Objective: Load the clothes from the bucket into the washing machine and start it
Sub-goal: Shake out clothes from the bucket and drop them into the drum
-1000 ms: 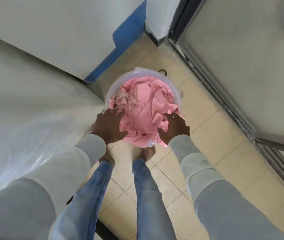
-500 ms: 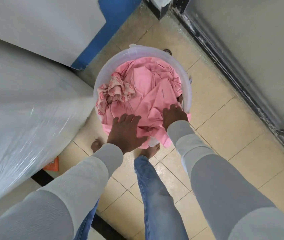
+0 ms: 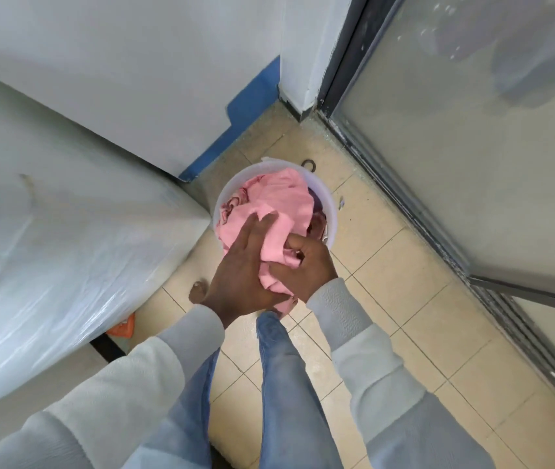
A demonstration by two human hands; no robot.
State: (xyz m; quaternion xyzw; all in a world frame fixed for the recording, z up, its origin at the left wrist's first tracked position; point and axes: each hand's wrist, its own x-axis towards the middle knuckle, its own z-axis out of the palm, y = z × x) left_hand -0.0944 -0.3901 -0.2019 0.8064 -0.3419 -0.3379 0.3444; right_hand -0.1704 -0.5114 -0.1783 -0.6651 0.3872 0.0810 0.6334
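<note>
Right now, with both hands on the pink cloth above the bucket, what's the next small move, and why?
Probably lift the pink cloth clear of the bucket, toward the plastic-wrapped appliance on the left. The right hand grips a bunched fold and the left hand lies across it with straight fingers, yet most of the cloth sits in the bucket over other garments.

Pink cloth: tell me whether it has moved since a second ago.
Yes. Against the bucket, the cloth has bunched toward the near rim, lifted between left hand and right hand.
</note>
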